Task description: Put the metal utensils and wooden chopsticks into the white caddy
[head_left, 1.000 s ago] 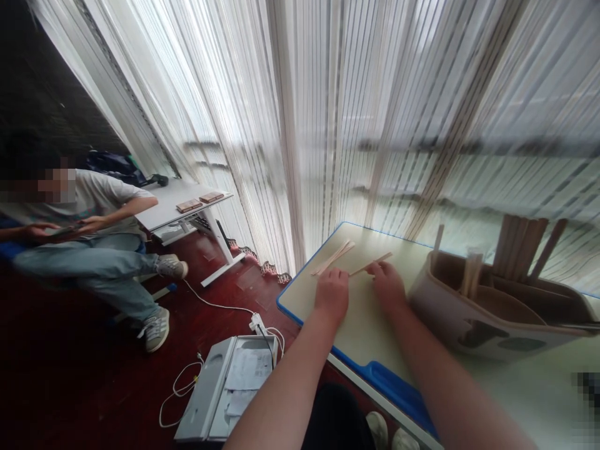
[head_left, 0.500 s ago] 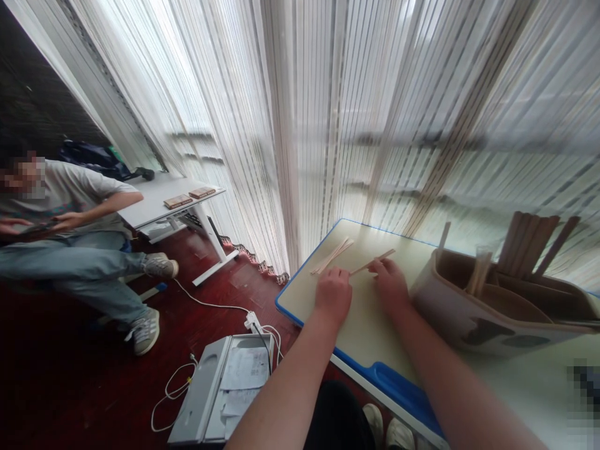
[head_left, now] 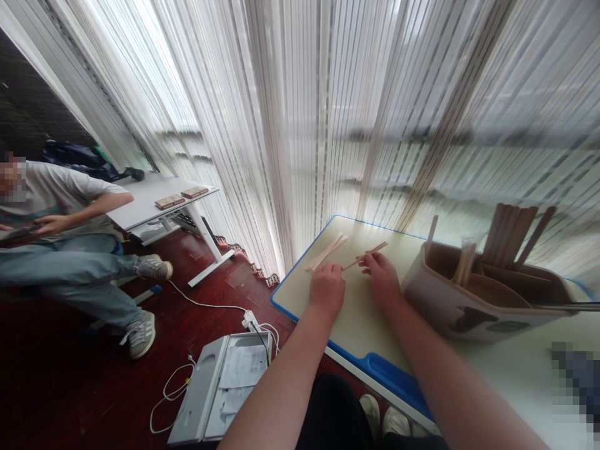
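Observation:
A pair of light wooden chopsticks (head_left: 352, 264) slants between my hands just over the cream tabletop (head_left: 360, 319). My left hand (head_left: 328, 287) is curled around their near end, its fingertips mostly hidden by the back of the hand. Thumb and fingers of my right hand (head_left: 380, 272) pinch the same chopsticks farther along, and their far ends stick out beyond it. Beyond my left hand, several loose chopsticks (head_left: 327, 251) lie crossed on the tabletop. To the right stands a utensil holder (head_left: 435, 306) with compartments, holding several bundled brown sticks (head_left: 509, 234) and a clear-wrapped bundle (head_left: 464, 262).
Blue edging (head_left: 300, 261) runs around the table. An open grey box (head_left: 201, 381) with papers lies on the floor beside a power strip (head_left: 250, 320) and cables. At left, a seated person (head_left: 70, 194) is near a white desk (head_left: 140, 203). Sheer curtains (head_left: 300, 125) hang behind.
The view has shifted slightly, so everything sits a bit farther left. My hands keep hold of the chopsticks, with the right-hand fingers slightly repositioned along them.

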### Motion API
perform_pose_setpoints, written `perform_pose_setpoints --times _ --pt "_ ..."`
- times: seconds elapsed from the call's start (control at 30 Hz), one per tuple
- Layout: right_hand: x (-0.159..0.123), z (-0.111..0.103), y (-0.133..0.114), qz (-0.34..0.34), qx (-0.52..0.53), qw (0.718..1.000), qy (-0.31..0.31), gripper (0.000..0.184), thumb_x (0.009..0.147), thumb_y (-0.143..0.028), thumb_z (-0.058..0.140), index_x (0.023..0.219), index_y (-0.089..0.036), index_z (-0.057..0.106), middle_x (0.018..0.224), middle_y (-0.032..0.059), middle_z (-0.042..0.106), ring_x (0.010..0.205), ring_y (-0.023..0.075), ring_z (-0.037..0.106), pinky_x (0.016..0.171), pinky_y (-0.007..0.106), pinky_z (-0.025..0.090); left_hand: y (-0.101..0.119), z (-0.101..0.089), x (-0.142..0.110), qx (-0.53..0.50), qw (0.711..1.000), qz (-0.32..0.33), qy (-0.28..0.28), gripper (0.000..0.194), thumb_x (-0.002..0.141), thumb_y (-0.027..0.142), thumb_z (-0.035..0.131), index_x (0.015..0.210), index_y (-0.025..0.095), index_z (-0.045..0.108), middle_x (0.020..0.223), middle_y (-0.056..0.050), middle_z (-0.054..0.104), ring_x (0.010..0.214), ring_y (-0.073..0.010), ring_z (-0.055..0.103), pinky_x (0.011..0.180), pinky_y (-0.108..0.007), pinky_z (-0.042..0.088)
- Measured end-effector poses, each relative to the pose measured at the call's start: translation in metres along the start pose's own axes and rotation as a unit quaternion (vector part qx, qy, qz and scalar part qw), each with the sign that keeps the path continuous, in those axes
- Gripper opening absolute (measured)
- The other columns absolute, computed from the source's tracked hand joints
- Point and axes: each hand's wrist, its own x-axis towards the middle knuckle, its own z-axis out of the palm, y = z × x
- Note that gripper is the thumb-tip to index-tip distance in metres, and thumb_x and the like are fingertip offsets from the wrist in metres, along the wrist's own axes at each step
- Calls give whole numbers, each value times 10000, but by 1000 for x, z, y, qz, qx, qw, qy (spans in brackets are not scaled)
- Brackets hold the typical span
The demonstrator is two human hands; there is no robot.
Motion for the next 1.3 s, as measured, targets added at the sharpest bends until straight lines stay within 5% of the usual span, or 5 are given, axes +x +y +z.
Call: perform_pose_setpoints --times 1.3 --pt "2 -4 -8 -20 -53 998 30 153 678 -298 467 769 -189 524 723 31 666 593 142 520 548 262 411 3 1 -1 -17 1000 5 -4 178 794 145 483 932 185 587 884 -53 590 880 -190 522 817 -331 416"
